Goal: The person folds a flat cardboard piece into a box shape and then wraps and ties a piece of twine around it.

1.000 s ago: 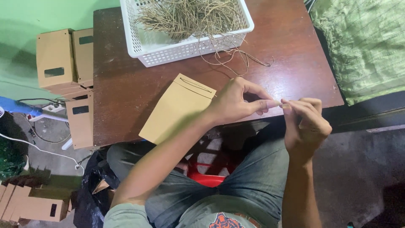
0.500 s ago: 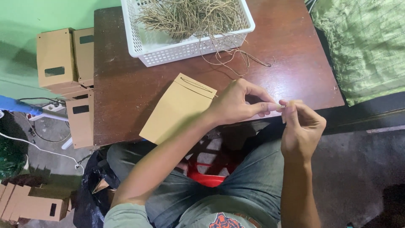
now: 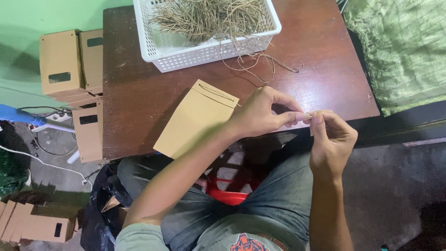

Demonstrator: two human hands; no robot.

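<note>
Sitting at a dark reddish-brown wooden table point(image 3: 153, 107) set against a pale green wall point(image 3: 28, 18), you work at its near edge over a grey concrete floor point(image 3: 395, 186), with a crumpled green cloth point(image 3: 399, 51) lying to your right. Your left hand point(image 3: 262, 114) and right hand point(image 3: 332, 139) meet just past the table edge, fingertips pinched shut on a small pale strip point(image 3: 307, 117) held between them; what the strip is made of cannot be told. A flat tan paper pouch point(image 3: 195, 118) with a stitched line across its top rests on the table under your left forearm, its lower end hanging over the edge. Behind it stands a white perforated plastic basket point(image 3: 186, 56) heaped with brown twine-like fibre point(image 3: 209, 16), a few loose strands point(image 3: 260, 62) trailing onto the wood. To the left, below the table, upright tan cardboard boxes with dark rectangular windows point(image 3: 60, 62) stand in a cluster, and more boxes point(image 3: 32, 227) lie in the lower left corner beside a black plastic bag point(image 3: 95, 218).
</note>
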